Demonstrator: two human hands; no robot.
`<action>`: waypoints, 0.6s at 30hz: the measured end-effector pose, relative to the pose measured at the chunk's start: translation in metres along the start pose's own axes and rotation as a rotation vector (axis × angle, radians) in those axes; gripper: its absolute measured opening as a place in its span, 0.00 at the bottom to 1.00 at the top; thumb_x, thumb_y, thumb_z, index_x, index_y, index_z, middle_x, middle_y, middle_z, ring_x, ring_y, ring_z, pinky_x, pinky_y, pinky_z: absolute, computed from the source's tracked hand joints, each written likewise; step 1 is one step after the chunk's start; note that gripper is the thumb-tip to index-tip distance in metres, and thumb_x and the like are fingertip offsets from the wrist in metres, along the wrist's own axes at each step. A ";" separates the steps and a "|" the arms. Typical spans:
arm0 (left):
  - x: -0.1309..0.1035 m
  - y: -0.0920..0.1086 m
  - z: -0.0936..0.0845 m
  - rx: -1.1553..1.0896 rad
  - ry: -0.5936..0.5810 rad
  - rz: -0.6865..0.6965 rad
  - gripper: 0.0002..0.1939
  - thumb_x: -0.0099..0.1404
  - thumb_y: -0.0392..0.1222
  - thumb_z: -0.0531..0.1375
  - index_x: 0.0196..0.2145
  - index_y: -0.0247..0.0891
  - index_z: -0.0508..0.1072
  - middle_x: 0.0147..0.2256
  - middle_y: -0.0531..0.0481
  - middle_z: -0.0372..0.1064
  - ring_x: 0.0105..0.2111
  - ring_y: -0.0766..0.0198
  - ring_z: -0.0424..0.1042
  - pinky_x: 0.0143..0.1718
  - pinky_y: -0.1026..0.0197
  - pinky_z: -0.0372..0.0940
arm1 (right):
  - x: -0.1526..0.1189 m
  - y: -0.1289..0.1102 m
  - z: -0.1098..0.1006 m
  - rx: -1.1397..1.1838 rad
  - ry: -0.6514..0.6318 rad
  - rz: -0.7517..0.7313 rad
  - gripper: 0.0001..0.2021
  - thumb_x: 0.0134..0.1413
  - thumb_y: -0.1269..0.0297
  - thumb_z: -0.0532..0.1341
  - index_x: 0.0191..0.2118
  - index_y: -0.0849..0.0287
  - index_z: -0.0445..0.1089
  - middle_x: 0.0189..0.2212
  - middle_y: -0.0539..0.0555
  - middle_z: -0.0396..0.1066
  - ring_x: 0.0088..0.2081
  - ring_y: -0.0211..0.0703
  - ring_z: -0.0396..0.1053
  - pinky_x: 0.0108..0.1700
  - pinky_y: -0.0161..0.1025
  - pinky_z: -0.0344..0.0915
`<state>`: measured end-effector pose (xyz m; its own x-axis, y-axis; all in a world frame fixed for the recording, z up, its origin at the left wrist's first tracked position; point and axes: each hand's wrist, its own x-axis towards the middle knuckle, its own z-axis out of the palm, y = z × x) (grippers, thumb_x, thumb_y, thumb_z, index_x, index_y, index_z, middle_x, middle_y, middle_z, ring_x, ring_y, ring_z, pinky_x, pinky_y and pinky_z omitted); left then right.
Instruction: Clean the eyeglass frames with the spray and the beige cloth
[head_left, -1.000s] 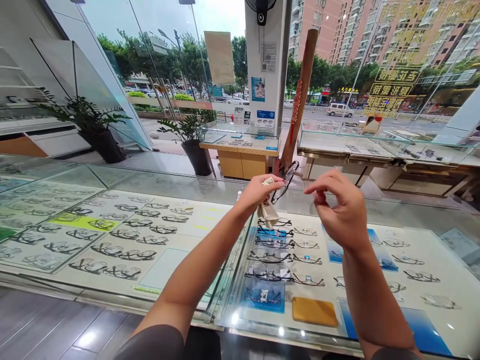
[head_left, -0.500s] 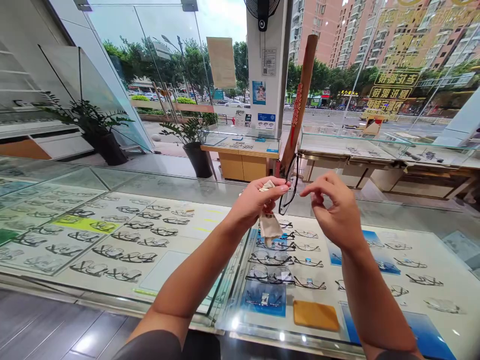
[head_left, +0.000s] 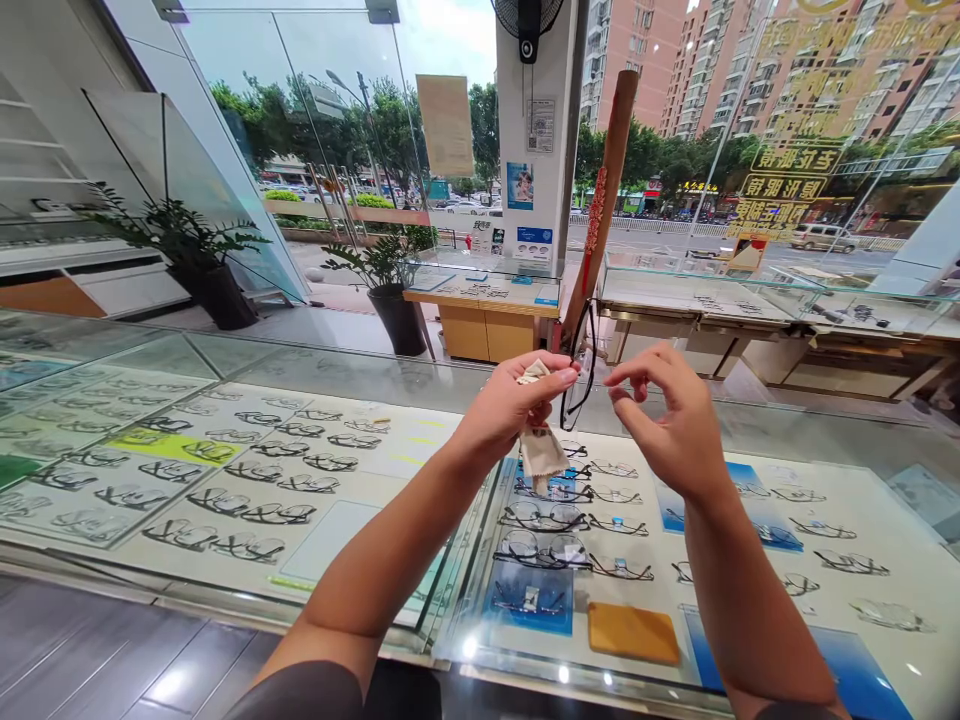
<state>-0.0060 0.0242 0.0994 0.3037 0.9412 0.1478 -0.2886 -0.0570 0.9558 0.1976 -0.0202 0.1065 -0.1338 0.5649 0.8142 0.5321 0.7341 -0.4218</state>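
Note:
Above the glass counter, my left hand point(head_left: 521, 395) pinches a pair of dark-framed glasses point(head_left: 591, 365) at the rim. The glasses are turned on edge, with a temple hanging down. A cream cloth point(head_left: 543, 452) is also held in my left hand and dangles below the fingers. To the right of the glasses my right hand point(head_left: 667, 415) is raised, not touching them. Its thumb and index finger are apart, and nothing shows between them.
The glass display counter point(head_left: 465, 640) holds rows of eyeglasses. A tan rectangular case point(head_left: 634, 633) lies near its front edge. Beyond stand a potted plant point(head_left: 397, 320), a wooden cabinet point(head_left: 487, 333), a leaning brown post point(head_left: 616, 130) and further glass cases.
My right thumb has moved away from the palm and now points toward the glasses, with the index finger slightly raised. My left hand still holds the glasses and cloth.

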 end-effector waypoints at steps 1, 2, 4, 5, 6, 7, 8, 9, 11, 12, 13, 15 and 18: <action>0.000 0.000 0.000 0.001 0.002 0.004 0.23 0.51 0.53 0.79 0.37 0.39 0.78 0.31 0.55 0.72 0.18 0.77 0.54 0.19 0.67 0.47 | 0.000 0.000 0.001 0.009 0.007 0.004 0.08 0.61 0.75 0.63 0.40 0.53 0.75 0.35 0.50 0.69 0.35 0.43 0.65 0.42 0.45 0.65; -0.001 0.000 0.000 0.005 0.001 0.011 0.23 0.51 0.53 0.79 0.37 0.38 0.79 0.31 0.55 0.72 0.18 0.77 0.54 0.19 0.67 0.48 | 0.000 0.000 0.002 0.019 0.011 0.010 0.06 0.63 0.73 0.64 0.41 0.53 0.75 0.35 0.50 0.69 0.36 0.43 0.65 0.43 0.45 0.65; -0.001 -0.001 0.000 0.025 -0.011 0.036 0.23 0.51 0.54 0.79 0.38 0.38 0.79 0.31 0.55 0.72 0.19 0.77 0.55 0.19 0.67 0.49 | -0.001 0.002 0.003 0.039 -0.004 0.020 0.03 0.65 0.68 0.65 0.41 0.53 0.76 0.35 0.50 0.70 0.36 0.43 0.66 0.42 0.44 0.65; -0.001 -0.002 -0.001 0.037 -0.018 0.053 0.23 0.52 0.55 0.79 0.38 0.38 0.80 0.30 0.55 0.72 0.19 0.76 0.56 0.19 0.67 0.50 | -0.001 0.003 0.003 0.049 -0.018 0.024 0.01 0.66 0.66 0.65 0.41 0.53 0.76 0.34 0.50 0.71 0.36 0.43 0.66 0.42 0.44 0.64; -0.001 -0.003 -0.001 0.050 -0.023 0.068 0.22 0.53 0.55 0.79 0.37 0.38 0.80 0.30 0.55 0.71 0.19 0.76 0.56 0.19 0.67 0.50 | -0.001 0.003 0.004 0.059 -0.029 0.028 0.02 0.67 0.64 0.65 0.41 0.53 0.76 0.34 0.50 0.71 0.36 0.43 0.66 0.42 0.44 0.64; -0.001 -0.004 -0.001 0.061 -0.026 0.080 0.22 0.53 0.55 0.79 0.37 0.38 0.80 0.29 0.55 0.71 0.19 0.76 0.56 0.19 0.67 0.51 | -0.001 0.004 0.004 0.069 -0.040 0.032 0.03 0.68 0.63 0.65 0.40 0.53 0.76 0.34 0.50 0.71 0.36 0.43 0.66 0.42 0.44 0.64; -0.001 -0.005 -0.001 0.071 -0.024 0.087 0.22 0.54 0.55 0.79 0.36 0.38 0.80 0.28 0.55 0.70 0.19 0.75 0.57 0.19 0.67 0.51 | -0.002 0.005 0.004 0.080 -0.047 0.035 0.03 0.68 0.63 0.65 0.40 0.53 0.76 0.33 0.50 0.71 0.36 0.43 0.66 0.42 0.44 0.64; -0.001 -0.006 -0.001 0.077 -0.020 0.093 0.21 0.54 0.55 0.79 0.36 0.38 0.80 0.27 0.56 0.68 0.19 0.75 0.57 0.20 0.67 0.51 | -0.002 0.006 0.005 0.091 -0.051 0.039 0.04 0.68 0.62 0.65 0.40 0.53 0.76 0.33 0.50 0.70 0.35 0.43 0.66 0.42 0.44 0.64; 0.000 -0.008 -0.001 0.088 -0.015 0.107 0.21 0.54 0.55 0.78 0.34 0.38 0.80 0.26 0.56 0.66 0.20 0.74 0.57 0.20 0.67 0.51 | -0.001 0.006 0.005 0.112 -0.055 0.054 0.04 0.68 0.62 0.65 0.39 0.53 0.76 0.33 0.50 0.70 0.35 0.43 0.66 0.42 0.44 0.64; 0.001 -0.009 -0.002 0.095 -0.017 0.118 0.21 0.55 0.55 0.78 0.33 0.38 0.80 0.25 0.56 0.66 0.20 0.74 0.57 0.20 0.67 0.51 | -0.001 0.006 0.005 0.121 -0.057 0.064 0.04 0.67 0.61 0.66 0.39 0.53 0.76 0.32 0.50 0.69 0.35 0.43 0.66 0.41 0.44 0.64; 0.001 -0.010 -0.002 0.103 -0.019 0.134 0.20 0.55 0.55 0.78 0.33 0.38 0.80 0.25 0.56 0.65 0.20 0.74 0.57 0.20 0.67 0.50 | -0.001 0.006 0.006 0.129 -0.057 0.076 0.04 0.67 0.61 0.66 0.39 0.53 0.76 0.32 0.50 0.69 0.35 0.43 0.65 0.41 0.44 0.63; 0.002 -0.013 -0.003 0.128 -0.022 0.173 0.19 0.57 0.55 0.77 0.33 0.38 0.80 0.25 0.56 0.65 0.21 0.74 0.56 0.20 0.67 0.50 | -0.001 0.005 0.006 0.146 -0.063 0.105 0.05 0.67 0.61 0.66 0.38 0.53 0.76 0.31 0.49 0.69 0.35 0.43 0.65 0.41 0.44 0.63; 0.003 -0.014 -0.003 0.178 -0.011 0.221 0.17 0.59 0.55 0.76 0.34 0.38 0.81 0.28 0.54 0.70 0.22 0.73 0.56 0.21 0.66 0.51 | -0.001 0.005 0.006 0.172 -0.075 0.144 0.06 0.66 0.62 0.66 0.36 0.54 0.76 0.31 0.49 0.68 0.35 0.43 0.65 0.41 0.44 0.63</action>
<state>-0.0041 0.0289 0.0852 0.2610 0.8959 0.3595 -0.1848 -0.3192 0.9295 0.1956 -0.0146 0.1015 -0.1318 0.6900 0.7118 0.4012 0.6937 -0.5982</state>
